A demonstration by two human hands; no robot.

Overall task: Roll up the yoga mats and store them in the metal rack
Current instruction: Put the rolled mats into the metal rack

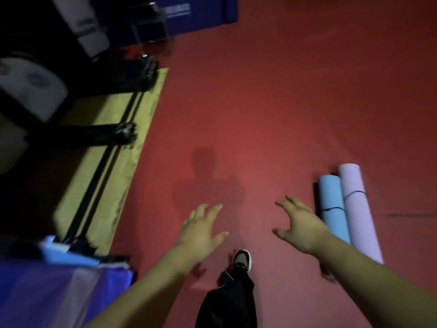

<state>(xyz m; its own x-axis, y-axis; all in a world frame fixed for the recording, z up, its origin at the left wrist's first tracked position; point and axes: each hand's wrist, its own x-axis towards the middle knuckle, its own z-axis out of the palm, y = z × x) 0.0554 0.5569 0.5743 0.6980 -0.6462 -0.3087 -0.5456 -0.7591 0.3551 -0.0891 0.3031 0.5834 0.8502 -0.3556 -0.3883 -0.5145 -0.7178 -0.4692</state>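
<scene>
Red floor [260, 102] beneath left hand [203, 230] and right hand [300, 223], both splayed and empty

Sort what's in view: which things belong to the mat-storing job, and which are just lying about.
Job: blue rolled mat; lilac rolled mat; black frame at left, probably the rack; left hand and right hand, both empty.
Lying about: chair; yellow-green floor covering; blue wall panel.
</scene>
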